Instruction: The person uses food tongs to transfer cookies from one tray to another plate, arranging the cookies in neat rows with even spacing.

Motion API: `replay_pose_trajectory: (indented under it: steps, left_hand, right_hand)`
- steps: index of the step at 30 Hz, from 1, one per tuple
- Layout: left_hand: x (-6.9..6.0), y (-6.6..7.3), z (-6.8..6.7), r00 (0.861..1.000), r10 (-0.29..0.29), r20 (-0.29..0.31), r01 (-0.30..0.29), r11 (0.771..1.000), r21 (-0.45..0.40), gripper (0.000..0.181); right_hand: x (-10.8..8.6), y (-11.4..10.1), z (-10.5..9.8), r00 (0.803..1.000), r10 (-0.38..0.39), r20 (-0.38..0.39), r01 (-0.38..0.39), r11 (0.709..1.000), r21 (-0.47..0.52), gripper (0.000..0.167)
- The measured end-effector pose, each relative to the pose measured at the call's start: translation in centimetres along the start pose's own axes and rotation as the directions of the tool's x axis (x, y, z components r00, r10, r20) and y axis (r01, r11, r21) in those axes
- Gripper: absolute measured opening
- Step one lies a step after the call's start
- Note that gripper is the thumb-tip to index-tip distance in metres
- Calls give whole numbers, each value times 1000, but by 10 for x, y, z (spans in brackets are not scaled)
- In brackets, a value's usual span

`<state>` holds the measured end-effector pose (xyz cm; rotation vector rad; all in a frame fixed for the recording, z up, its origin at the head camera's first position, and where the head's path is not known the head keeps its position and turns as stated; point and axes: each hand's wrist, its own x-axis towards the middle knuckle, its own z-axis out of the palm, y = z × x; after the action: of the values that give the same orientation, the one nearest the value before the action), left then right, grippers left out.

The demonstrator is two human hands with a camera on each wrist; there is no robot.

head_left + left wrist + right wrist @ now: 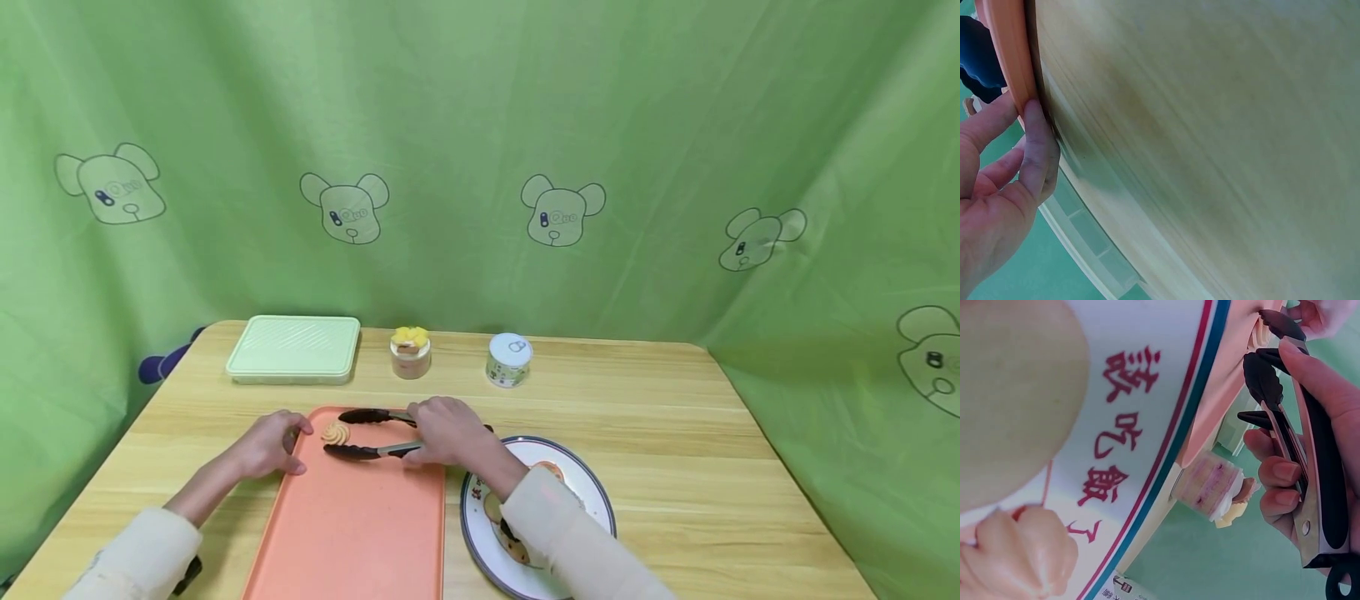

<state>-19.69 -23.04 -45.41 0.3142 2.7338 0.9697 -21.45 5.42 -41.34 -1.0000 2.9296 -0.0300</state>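
Note:
My right hand grips a pair of black-tipped metal tongs, their arms spread. In the head view the tong heads lie on either side of a swirled cookie, which sits in the far left corner of a pink tray. The lower tong head is close to the cookie; whether they touch I cannot tell. At the tray's left edge my left hand pinches the rim between thumb and fingers, as the left wrist view shows with the hand at the orange-looking edge. Part of the tongs is hidden behind the right hand.
A white plate with a blue rim holds several cookies, partly under the right forearm. Along the back stand a pale green lidded box, a layered dessert cup and a white-topped can. A green curtain hangs behind the wooden table.

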Motion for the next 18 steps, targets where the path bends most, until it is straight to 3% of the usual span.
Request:
replay_pose_trajectory:
  steps: [9, 18]
  left_hand:
    - [1, 1, 1, 1000, -23, 6, 23, 1000, 3, 49]
    - [0, 0, 0, 1000, 4, 4, -4, 1000, 3, 49]
  right_hand:
    - [1, -3, 1, 1000, -17, -21, 16, 999, -51, 47]
    - [-5, 5, -4, 1000, 11, -8, -11, 1000, -28, 49]
